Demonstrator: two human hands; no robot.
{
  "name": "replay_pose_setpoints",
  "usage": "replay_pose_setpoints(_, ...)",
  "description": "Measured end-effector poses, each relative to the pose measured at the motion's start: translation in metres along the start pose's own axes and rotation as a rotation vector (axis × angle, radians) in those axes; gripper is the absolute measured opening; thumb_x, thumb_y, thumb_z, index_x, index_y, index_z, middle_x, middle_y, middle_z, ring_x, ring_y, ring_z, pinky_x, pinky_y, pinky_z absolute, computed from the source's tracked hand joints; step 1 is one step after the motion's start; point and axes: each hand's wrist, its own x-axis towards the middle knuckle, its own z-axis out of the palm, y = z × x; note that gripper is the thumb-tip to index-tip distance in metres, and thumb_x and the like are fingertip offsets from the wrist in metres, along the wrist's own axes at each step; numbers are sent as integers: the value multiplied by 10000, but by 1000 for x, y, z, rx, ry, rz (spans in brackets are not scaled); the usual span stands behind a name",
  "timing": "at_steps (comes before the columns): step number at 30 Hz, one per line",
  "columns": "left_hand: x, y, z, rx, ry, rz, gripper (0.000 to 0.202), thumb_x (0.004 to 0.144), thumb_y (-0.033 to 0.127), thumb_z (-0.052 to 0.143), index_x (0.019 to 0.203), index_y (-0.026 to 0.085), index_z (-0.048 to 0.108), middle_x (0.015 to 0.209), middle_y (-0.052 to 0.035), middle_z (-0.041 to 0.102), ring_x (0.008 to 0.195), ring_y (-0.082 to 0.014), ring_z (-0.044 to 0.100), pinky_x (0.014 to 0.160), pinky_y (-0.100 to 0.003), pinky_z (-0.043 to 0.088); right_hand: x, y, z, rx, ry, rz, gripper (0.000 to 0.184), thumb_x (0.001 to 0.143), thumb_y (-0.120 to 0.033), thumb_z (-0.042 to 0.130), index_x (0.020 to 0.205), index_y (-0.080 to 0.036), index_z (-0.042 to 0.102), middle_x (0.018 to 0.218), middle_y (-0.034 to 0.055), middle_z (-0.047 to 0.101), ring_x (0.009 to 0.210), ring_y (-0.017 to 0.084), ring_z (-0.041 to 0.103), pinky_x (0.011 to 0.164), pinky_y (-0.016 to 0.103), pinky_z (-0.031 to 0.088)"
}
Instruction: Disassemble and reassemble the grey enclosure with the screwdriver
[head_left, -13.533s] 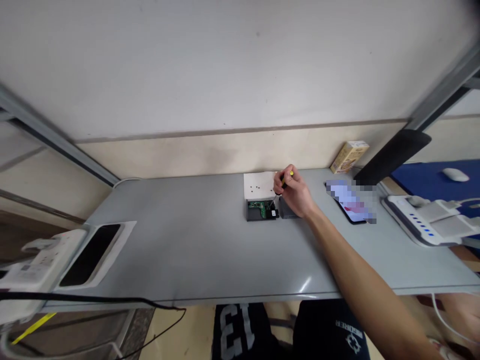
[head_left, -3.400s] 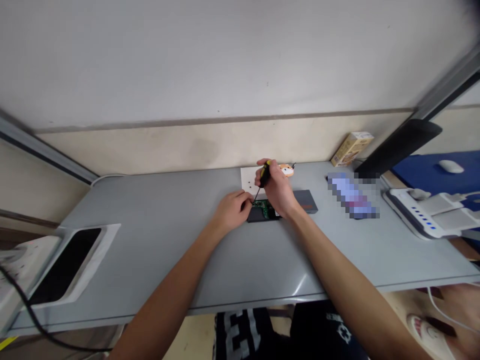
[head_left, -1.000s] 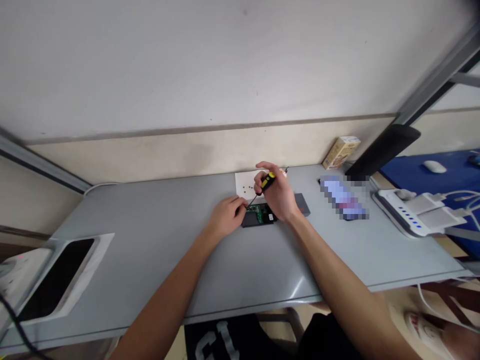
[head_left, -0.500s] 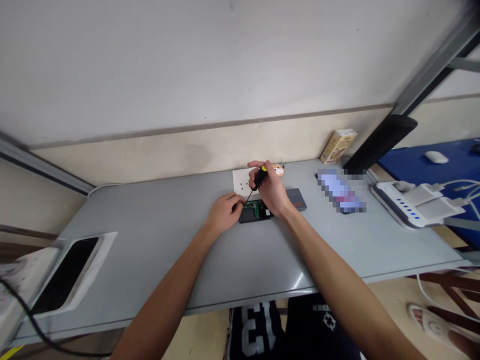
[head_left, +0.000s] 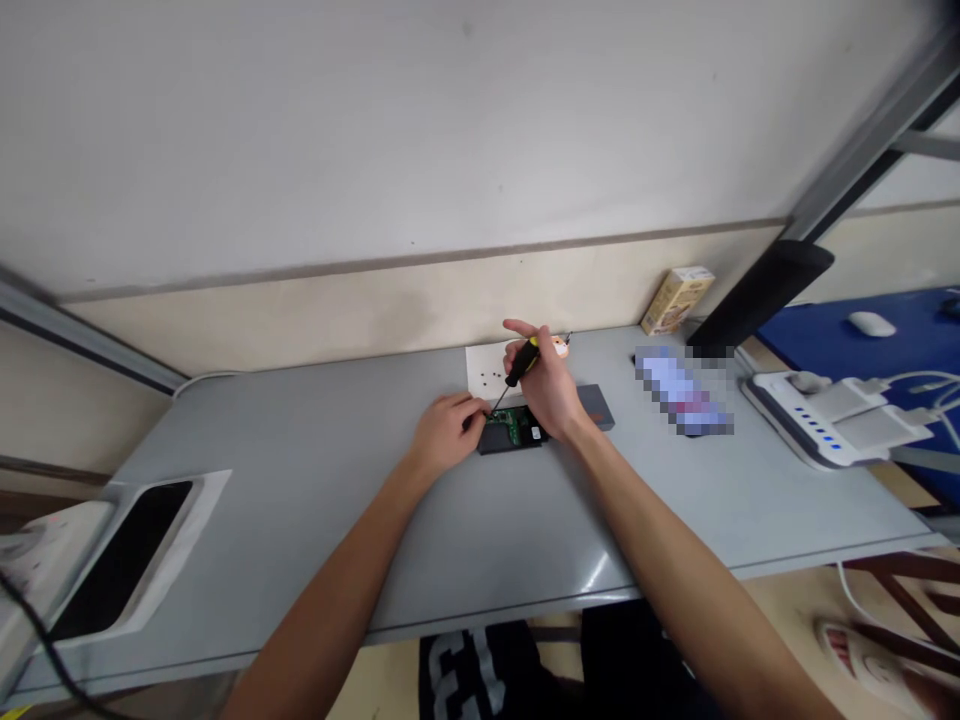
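Observation:
My right hand grips a screwdriver with a black and yellow handle, its index finger stretched out beyond the handle. The thin shaft slants down to the upper left part of an opened black device, where a green circuit board shows. My left hand is closed at the device's left end, with thumb and fingers on its upper left corner near the screwdriver tip. What the tip touches is too small to tell. Just behind lies white paper with several small dark bits, possibly screws. A flat grey piece lies right of the device.
An orange and white item sits behind my right hand. To the right are a blurred-out phone, a carton, a black upright object and a power strip with chargers. A dark-screened tablet or phone lies at left.
The view has tilted slightly upward, shifting the desk down a little. Both hands stay at the device; the screwdriver handle has shifted slightly to the right, its tip still at the upper left.

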Motion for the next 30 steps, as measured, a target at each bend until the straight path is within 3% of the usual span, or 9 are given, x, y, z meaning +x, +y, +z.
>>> replay_pose_setpoints(5, 0, -4, -2, -28, -29, 30, 263, 942, 117, 485, 962, 229, 722, 919, -27, 730, 826, -187, 667, 798, -327, 498, -3, 0, -4, 15, 3, 26, 449, 789, -600, 773, 819, -247, 497, 871, -20, 619, 717, 126, 619, 699, 291, 510)
replay_pose_setpoints(9, 1, -5, -8, -60, -96, 45, 327, 948, 88, 428, 1019, 224, 717, 960, -35, 733, 856, -192, 671, 815, -335, 504, -2, 8, -8, -219, 64, -101, 421, 864, -607, 689, 866, -262, 449, 679, -71, 515, 594, 111, 531, 637, 276, 463)
replay_pose_setpoints(12, 1, -2, -13, -85, -126, 40, 341, 948, 92, 417, 1049, 226, 715, 1006, -40, 737, 882, -196, 674, 839, -343, 513, -4, 10, -6, -374, 19, -185, 358, 911, -590, 635, 1023, -270, 521, 803, -38, 566, 732, 128, 600, 718, 289, 483)
replay_pose_setpoints(16, -2, 4, -21, -114, -157, -8, 303, 995, 184, 429, 1112, 230, 705, 1087, -52, 731, 971, -212, 674, 902, -360, 510, -9, -15, -3, -431, -78, -281, 268, 972, -521, 569, 1112, -292, 558, 871, -4, 601, 836, 173, 628, 816, 342, 500)
replay_pose_setpoints(19, -8, 4, -29, -185, -194, -115, 348, 1020, 408, 497, 1290, 234, 631, 1141, -66, 706, 958, -211, 667, 879, -354, 524, -16, -49, -17, -721, -35, -397, 191, 964, -436, 596, 1036, -272, 665, 997, 47, 655, 868, 207, 595, 816, 365, 480)
replay_pose_setpoints(21, -11, 3, -35, -233, -250, -193, 569, 930, 544, 631, 1399, 232, 551, 1180, -76, 676, 949, -213, 658, 830, -338, 543, -22, -70, -36, -971, -92, -351, 200, 949, -416, 611, 1039, -271, 715, 1056, 65, 678, 889, 231, 606, 836, 383, 475)
replay_pose_setpoints(23, -13, 1, -40, -250, -309, -223, 746, 802, 586, 764, 1418, 234, 536, 1212, -83, 648, 975, -226, 654, 812, -329, 552, -30, -83, -61, -1225, -270, -196, 295, 895, -449, 678, 1136, -288, 729, 1181, 75, 674, 931, 255, 640, 853, 392, 483)
replay_pose_setpoints(26, -14, 0, -44, -231, -339, -209, 715, 714, 556, 839, 1317, 238, 621, 1198, -80, 635, 983, -241, 653, 804, -333, 550, -41, -89, -94, -1539, -486, 15, 636, 757, -515, 801, 1340, -303, 661, 1383, 98, 600, 899, 275, 684, 839, 408, 504)
replay_pose_setpoints(30, -12, -1, -42, -234, -328, -180, 641, 728, 529, 834, 1272, 240, 656, 1194, -75, 639, 976, -241, 644, 792, -337, 539, -45, -92, -118, -1600, -567, 126, 673, 785, -446, 774, 1424, -306, 612, 1391, 98, 621, 967, 294, 706, 871, 413, 523)
